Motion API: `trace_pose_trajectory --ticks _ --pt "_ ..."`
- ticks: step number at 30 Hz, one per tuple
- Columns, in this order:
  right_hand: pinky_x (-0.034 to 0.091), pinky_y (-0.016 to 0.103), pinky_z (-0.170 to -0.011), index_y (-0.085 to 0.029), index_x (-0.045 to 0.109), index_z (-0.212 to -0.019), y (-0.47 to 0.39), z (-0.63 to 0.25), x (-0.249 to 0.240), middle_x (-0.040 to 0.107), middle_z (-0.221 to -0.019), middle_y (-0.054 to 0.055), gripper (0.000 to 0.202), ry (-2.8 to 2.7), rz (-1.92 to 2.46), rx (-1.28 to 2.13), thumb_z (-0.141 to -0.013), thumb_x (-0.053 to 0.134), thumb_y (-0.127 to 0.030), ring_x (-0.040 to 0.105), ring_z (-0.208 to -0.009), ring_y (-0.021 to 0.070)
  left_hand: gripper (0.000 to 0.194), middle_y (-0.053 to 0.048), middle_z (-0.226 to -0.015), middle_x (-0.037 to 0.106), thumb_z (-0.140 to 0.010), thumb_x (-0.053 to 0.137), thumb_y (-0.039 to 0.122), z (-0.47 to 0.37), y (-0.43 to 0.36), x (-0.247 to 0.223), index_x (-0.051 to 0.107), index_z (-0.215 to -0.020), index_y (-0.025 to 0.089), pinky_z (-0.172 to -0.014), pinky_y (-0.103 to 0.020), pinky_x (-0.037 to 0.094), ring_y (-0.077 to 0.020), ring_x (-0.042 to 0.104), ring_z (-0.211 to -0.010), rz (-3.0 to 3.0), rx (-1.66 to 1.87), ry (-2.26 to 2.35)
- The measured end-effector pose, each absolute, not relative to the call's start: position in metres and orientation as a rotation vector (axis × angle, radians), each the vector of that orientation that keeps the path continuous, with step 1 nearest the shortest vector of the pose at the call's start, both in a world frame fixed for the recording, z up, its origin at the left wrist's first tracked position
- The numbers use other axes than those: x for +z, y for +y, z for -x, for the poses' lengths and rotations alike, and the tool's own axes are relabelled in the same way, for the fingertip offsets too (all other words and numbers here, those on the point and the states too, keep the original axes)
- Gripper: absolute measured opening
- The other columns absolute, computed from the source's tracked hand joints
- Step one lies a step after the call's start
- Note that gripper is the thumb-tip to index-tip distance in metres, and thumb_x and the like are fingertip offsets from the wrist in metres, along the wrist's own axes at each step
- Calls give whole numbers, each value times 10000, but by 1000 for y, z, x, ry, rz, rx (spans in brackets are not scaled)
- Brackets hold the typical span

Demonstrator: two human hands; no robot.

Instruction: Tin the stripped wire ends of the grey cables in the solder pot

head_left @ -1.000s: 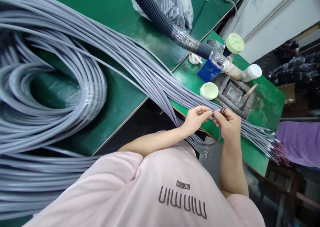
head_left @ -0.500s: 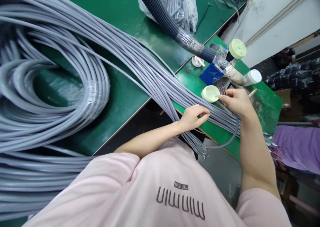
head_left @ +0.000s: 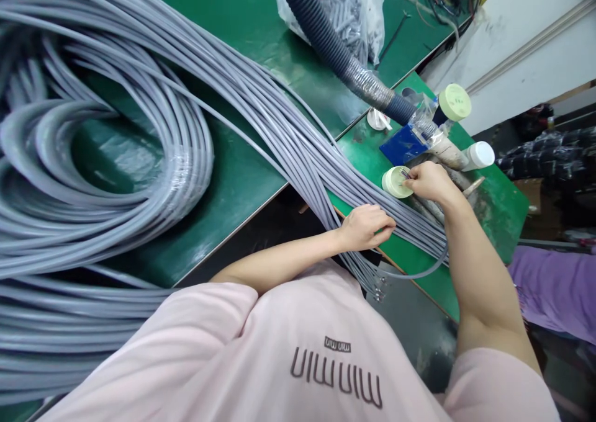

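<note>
My right hand (head_left: 431,182) is closed in a pinch on the end of a grey cable, whose thin wires reach into the mouth of a pale yellow jar (head_left: 395,183). From that hand the grey cable (head_left: 426,273) loops down and back toward the front edge of the bench. My left hand (head_left: 367,228) is curled closed at the near side of a long bundle of grey cables (head_left: 298,143). Its palm faces away, so anything inside the fingers is hidden. Several stripped cable ends (head_left: 379,288) hang below it.
A ribbed hose (head_left: 321,37) runs over the bench to a blue plate (head_left: 404,146). Near it stand a yellow-lidded container (head_left: 455,102) and a white jar (head_left: 479,155). Coiled cables (head_left: 186,180) lie at left, a plastic bag (head_left: 372,12) behind. A person's purple sleeve (head_left: 554,285) shows at right.
My right hand has shifted slightly left over the jar, and the wires now sit deeper in its mouth. My left hand stays by the bundle. The whole view has shifted a little.
</note>
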State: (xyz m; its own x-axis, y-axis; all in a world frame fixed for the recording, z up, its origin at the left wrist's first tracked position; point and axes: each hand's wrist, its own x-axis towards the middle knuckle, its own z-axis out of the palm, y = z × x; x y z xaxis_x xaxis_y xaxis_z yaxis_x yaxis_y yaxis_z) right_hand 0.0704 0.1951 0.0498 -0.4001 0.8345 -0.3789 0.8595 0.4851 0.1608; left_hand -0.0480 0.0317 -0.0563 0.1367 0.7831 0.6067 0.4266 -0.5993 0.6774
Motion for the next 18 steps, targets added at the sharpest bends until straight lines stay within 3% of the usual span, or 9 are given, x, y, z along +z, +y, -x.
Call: trace_pose_trajectory --ticks 8,12,18 --pt "269 285 -546 -183 600 -591 192 -76 70 568 -575 31 205 2328 -1456 -88 -734 595 -330 511 -587 162 193 -30 -729 657 -907 477 265 48 32 -58 650 -869 187 -683 -296 398 -147 561 -706 -2095 1491 1166" --pt "255 284 -538 -177 530 -551 200 -114 90 504 -494 0 292 2260 -1604 -202 -750 623 -369 429 -532 121 191 -28 -732 661 -911 475 264 49 31 -57 646 -872 188 -670 -297 392 -146 559 -701 -2094 1490 1173" --pt "294 288 -540 -152 548 -605 224 -185 76 551 -499 41 287 1997 -1886 -415 -782 632 -361 424 -511 98 197 -30 -725 664 -919 462 273 49 30 -56 635 -870 192 -650 -307 378 -146 555 -685 -2103 1429 1194"
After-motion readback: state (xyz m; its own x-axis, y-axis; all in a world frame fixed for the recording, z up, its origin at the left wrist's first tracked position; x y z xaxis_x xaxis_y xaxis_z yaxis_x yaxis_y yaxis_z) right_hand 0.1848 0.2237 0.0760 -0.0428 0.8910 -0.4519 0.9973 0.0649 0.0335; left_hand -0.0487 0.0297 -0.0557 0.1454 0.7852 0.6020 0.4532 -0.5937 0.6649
